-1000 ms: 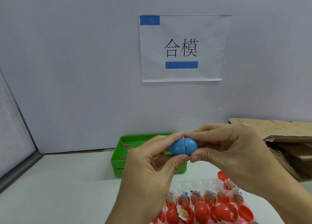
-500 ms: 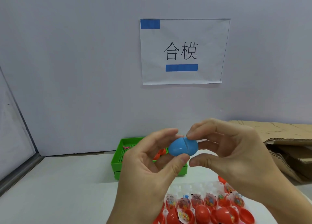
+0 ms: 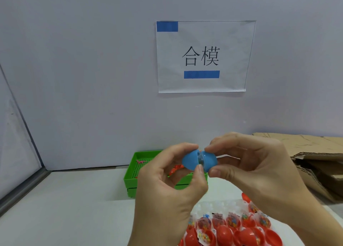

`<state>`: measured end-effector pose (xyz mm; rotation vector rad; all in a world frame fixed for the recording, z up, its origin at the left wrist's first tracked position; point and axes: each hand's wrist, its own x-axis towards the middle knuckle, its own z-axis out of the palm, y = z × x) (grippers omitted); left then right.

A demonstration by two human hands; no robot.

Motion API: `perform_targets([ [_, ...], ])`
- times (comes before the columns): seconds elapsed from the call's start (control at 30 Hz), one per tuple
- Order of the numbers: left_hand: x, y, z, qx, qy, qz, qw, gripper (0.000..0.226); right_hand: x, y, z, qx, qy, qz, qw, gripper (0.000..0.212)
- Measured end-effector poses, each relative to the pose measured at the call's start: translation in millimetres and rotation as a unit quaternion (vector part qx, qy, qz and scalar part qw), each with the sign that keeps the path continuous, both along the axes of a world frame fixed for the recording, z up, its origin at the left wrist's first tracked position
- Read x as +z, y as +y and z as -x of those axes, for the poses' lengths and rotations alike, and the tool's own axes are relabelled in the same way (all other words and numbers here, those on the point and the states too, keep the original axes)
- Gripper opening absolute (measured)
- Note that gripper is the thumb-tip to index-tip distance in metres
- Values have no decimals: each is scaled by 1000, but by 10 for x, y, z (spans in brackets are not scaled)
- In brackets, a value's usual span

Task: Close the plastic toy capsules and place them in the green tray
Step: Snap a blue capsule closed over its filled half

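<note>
The blue capsule (image 3: 199, 161) is held in the air between both hands, above the near rim of the green tray (image 3: 130, 175), which sits toward the back of the desk (image 3: 74, 208) by the wall. The left hand (image 3: 167, 186) pinches the left half between forefinger and thumb; the right hand (image 3: 259, 173) pinches the right half the same way. The two halves do not meet: a gap shows at the seam, with something pale and clear inside, probably a wrapped toy, though it is too small to be sure.

The shell looks like thin, smooth, light plastic, stiff enough to snap shut yet liable to slip from the fingertips or bow if squeezed near the seam. The better hold is on the domed ends, pushing straight along the axis so the rims seat evenly without trapping the contents.

At the desk's near edge lie many red capsules (image 3: 224, 232), open, with small packets in them. A flattened cardboard box (image 3: 315, 162) rests at the right edge.
</note>
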<state>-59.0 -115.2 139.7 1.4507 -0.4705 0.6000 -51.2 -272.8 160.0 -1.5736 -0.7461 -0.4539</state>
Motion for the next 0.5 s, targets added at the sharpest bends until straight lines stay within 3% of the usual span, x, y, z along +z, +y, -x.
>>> perform_targets([
  [0.13,-18,-21,2,35,-17,-15,999,30,-21,29,-15,-8,-4,4,1000,28],
  [0.37,28,76,59,-63,-20,-43,997,37,7,22,-8,-29,-14,-31,999,24],
  [0.5,37,93,29,-35,-31,-64,997,39,14,37,7,-34,-4,-26,999,30],
])
